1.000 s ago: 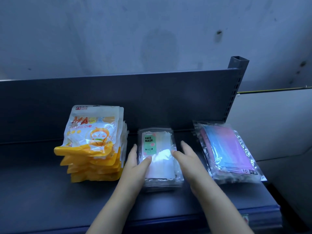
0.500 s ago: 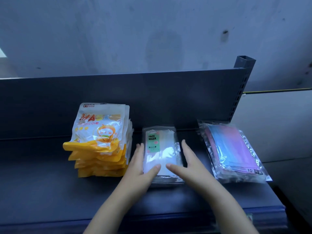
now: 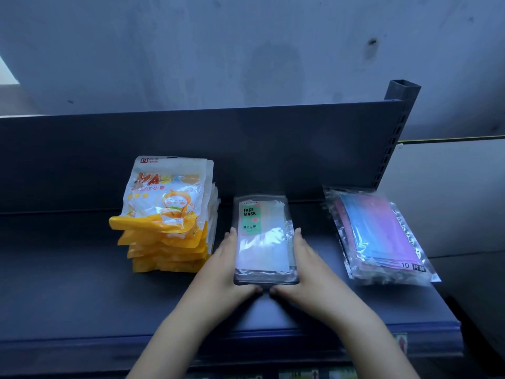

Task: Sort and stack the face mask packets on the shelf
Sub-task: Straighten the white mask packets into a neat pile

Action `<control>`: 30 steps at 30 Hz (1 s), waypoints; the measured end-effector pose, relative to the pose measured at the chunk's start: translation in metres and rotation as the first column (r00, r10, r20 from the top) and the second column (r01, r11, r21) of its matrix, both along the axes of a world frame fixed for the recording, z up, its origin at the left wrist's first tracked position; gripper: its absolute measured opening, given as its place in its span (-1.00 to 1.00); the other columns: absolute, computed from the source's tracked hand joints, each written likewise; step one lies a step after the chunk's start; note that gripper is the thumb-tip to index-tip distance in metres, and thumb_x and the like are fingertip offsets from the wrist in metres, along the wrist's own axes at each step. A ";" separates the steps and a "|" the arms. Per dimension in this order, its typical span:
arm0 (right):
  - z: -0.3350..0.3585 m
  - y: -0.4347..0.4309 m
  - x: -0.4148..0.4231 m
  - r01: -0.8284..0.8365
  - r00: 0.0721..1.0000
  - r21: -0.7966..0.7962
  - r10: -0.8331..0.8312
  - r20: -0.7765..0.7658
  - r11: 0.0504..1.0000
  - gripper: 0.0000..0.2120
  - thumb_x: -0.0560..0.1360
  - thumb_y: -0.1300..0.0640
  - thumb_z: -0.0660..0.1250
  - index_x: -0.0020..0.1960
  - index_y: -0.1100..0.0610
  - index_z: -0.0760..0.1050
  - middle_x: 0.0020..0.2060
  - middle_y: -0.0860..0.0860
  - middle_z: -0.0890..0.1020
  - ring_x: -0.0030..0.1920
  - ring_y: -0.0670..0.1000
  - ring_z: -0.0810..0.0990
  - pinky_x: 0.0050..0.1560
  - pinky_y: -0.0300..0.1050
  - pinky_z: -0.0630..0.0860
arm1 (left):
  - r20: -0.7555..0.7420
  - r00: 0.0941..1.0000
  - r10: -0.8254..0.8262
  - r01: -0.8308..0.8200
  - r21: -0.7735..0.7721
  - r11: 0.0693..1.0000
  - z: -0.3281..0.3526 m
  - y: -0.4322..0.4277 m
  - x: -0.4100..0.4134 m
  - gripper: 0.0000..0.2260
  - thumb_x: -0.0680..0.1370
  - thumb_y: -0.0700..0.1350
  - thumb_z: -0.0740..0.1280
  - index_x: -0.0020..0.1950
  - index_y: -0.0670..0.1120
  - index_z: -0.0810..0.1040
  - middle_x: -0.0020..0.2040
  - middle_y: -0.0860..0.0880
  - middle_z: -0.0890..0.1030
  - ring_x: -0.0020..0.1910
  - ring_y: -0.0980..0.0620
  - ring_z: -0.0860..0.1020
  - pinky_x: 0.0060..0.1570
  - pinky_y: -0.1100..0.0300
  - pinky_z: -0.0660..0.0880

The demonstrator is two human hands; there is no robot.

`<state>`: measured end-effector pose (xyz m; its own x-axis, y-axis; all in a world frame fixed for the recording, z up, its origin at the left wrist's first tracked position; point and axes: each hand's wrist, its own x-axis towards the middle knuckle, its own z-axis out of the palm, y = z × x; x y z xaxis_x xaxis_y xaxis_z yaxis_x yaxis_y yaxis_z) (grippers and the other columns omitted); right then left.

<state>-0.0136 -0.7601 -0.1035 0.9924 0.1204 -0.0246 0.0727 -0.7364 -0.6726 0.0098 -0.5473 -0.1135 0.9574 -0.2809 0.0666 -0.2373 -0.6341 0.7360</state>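
Observation:
Three stacks of face mask packets lie on the dark shelf (image 3: 68, 283). Orange and white cartoon packets (image 3: 166, 214) are piled at the left. In the middle sits a clear "FACE MASK" packet stack (image 3: 262, 236). Pink and blue packets in clear bags (image 3: 377, 233) lie at the right. My left hand (image 3: 221, 274) presses straight fingers against the middle stack's left side, thumb along its front edge. My right hand (image 3: 314, 274) mirrors it on the right side, and the two thumbs almost meet at the front.
The shelf's dark back panel (image 3: 191, 149) rises behind the stacks, with a perforated upright post (image 3: 396, 132) at the right end. The shelf's front lip (image 3: 246, 340) runs below my wrists. A pale wall stands behind.
Both hands slid from resting on top of the middle stack to its sides and front edge, squaring it. The view shifted slightly.

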 end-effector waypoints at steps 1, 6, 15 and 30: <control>0.002 -0.001 -0.002 0.004 1.000 0.002 -0.004 -0.006 1.000 0.26 0.29 -0.19 0.56 0.70 0.08 -0.16 0.67 -0.01 0.17 0.64 0.04 0.17 0.59 0.01 0.24 | 0.005 1.000 0.006 -0.006 -0.005 1.000 0.001 -0.001 -0.003 0.03 0.33 0.18 0.61 0.65 0.15 0.09 0.57 0.13 0.40 0.56 0.19 0.34 0.51 0.11 0.38; 0.003 0.002 -0.005 0.009 0.997 0.013 -0.008 -0.078 1.000 0.24 0.38 -0.18 0.53 0.70 0.07 -0.27 0.70 -0.03 0.00 0.68 0.00 -0.04 0.61 -0.05 -0.14 | -0.058 0.998 0.025 -0.029 -0.070 0.997 0.007 0.000 -0.010 -0.06 0.35 -0.04 0.61 0.47 0.43 0.08 0.28 0.36 0.57 0.26 0.46 0.50 0.27 0.40 0.45; 0.003 0.010 -0.002 0.038 0.992 0.148 -0.020 -0.124 0.988 0.30 0.18 -0.41 0.38 0.69 -0.02 -0.22 0.68 -0.09 0.13 0.67 -0.01 -0.03 0.66 0.13 -0.21 | -0.188 0.981 0.048 -0.094 -0.246 0.965 0.016 0.001 -0.014 -0.09 0.33 -0.21 0.69 0.53 0.11 0.26 0.15 0.35 0.68 0.19 0.39 0.61 0.10 0.43 0.52; 0.027 0.005 -0.006 0.186 0.935 -0.319 -0.067 0.349 0.929 -0.27 0.63 -0.25 -0.21 0.63 0.08 0.28 0.62 0.00 0.33 0.67 0.08 0.14 0.65 0.10 0.01 | 0.378 0.926 0.016 -0.147 0.320 0.936 0.036 -0.031 -0.021 -0.31 0.63 0.24 0.06 0.68 -0.11 0.23 0.68 -0.04 0.23 0.67 0.00 0.16 0.60 0.12 0.13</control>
